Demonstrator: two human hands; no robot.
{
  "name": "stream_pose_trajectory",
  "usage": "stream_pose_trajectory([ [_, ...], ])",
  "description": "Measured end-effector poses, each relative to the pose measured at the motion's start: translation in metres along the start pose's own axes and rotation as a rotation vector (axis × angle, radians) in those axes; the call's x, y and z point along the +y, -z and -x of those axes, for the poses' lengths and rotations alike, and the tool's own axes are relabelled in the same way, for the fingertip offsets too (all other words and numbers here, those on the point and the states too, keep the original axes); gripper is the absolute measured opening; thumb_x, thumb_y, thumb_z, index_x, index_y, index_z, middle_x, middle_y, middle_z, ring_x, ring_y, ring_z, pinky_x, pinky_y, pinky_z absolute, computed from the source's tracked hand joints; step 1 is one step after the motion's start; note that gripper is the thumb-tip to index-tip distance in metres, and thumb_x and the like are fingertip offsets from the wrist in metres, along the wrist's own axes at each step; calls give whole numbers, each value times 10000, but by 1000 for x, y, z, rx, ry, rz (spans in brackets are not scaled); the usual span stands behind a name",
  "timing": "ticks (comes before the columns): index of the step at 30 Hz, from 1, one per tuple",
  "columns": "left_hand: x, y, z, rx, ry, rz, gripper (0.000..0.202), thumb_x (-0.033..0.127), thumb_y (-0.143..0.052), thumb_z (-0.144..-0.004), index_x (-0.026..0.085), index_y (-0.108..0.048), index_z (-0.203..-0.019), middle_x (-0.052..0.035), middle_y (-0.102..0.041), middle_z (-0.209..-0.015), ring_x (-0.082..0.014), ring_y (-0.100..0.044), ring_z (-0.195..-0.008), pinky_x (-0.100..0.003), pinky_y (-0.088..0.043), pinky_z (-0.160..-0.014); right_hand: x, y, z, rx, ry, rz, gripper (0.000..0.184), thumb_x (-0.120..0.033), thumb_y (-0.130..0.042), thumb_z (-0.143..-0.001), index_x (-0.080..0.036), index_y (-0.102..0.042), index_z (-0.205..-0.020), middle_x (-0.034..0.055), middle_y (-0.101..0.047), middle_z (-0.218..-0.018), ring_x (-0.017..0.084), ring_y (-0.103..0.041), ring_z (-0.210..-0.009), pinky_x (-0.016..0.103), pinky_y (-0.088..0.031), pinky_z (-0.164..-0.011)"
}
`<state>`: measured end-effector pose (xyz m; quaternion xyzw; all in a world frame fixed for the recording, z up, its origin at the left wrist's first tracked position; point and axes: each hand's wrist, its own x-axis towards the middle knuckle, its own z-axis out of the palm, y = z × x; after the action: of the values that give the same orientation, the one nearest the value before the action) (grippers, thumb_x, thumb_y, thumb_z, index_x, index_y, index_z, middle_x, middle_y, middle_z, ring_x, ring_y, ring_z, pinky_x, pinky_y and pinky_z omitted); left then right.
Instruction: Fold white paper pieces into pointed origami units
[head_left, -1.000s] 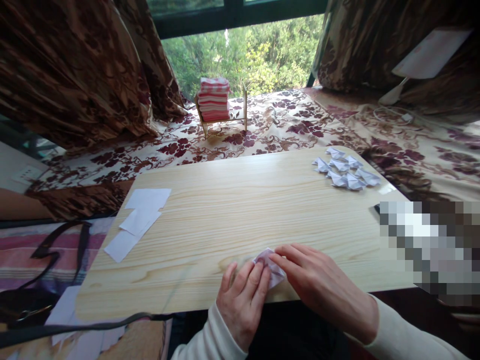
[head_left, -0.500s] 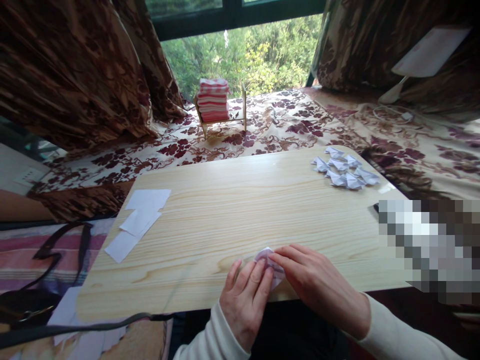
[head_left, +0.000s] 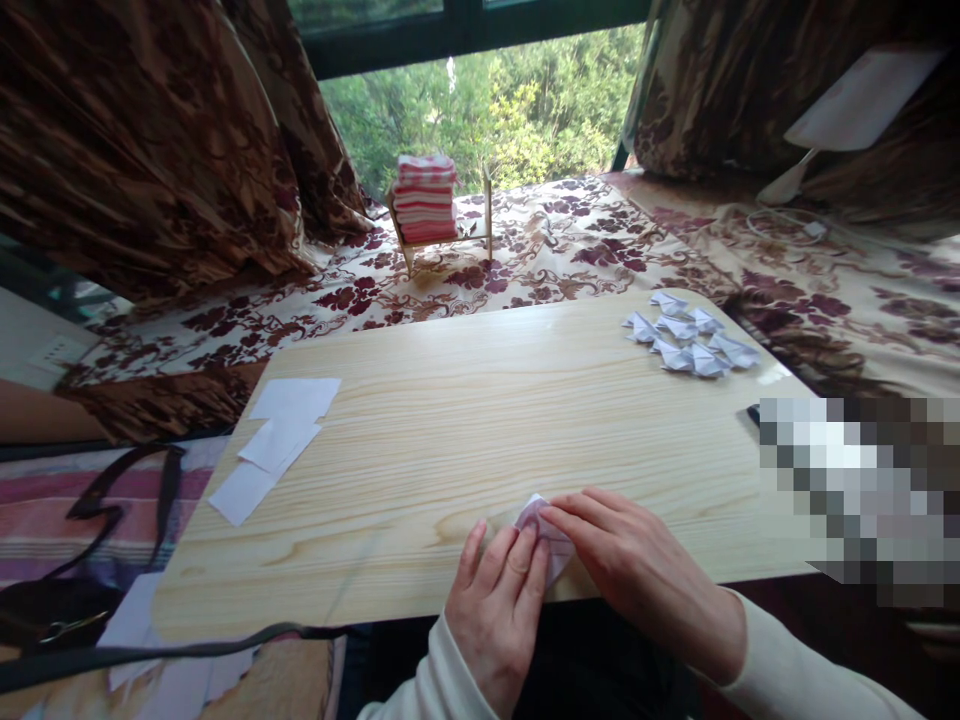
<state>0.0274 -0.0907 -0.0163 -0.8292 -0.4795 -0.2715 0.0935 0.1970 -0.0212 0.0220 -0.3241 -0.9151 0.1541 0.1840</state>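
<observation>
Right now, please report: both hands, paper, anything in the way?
Left hand: fingers over white paper. Right hand: fingertips on its right side. Paper: partly hidden, at near side of table. Folded pieces: far right, apart from hands.

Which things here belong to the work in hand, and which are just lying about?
In the work:
paper, touched by left hand and right hand
table, beneath it
sheets, likely
folded pieces, likely

Lying about, it seems:
cloths
rack
lamp
</observation>
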Motion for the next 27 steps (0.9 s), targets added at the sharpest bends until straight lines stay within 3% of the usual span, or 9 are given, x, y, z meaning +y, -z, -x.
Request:
stream_pose_trajectory([
  [4,1,2,3,12,7,8,324,76,-420,-858,159,-600,-1114,-113,-623,-1116,-218,-511,-1127,-437,-335,-1009,0,1,1,-15,-22,-6,289,-87,-482,-834,-157,-559,-1103,91,-631,-1006,194,-577,-870,347,-507,-759],
  [10,-3,3,10,119,91,80,332,95,-393,-837,150,-605,-1087,-124,-610,-1082,-240,-515,-1111,-489,-307,-1007,1,1,2,-12,-14,-22,333,-41,-457,-816,-141,-553,-1118,100,-624,-1057,198,-572,-906,354,-507,-778],
  [14,-4,2,13,48,95,104,351,158,-380,-848,141,-580,-1136,-129,-599,-1160,-257,-486,-1145,-520,-245,-1028,0,1,2,-15,-14,3,334,-32,-449,-811,-136,-559,-1108,107,-627,-1052,205,-574,-904,360,-509,-773],
  [27,-1,4,-4,-43,28,99,324,133,-434,-848,122,-587,-1134,-85,-615,-1179,-239,-497,-1128,-491,-173,-1067,2,1,1,-1,8,-14,315,-50,-469,-828,-144,-553,-1116,84,-629,-1009,192,-565,-860,340,-498,-758],
])
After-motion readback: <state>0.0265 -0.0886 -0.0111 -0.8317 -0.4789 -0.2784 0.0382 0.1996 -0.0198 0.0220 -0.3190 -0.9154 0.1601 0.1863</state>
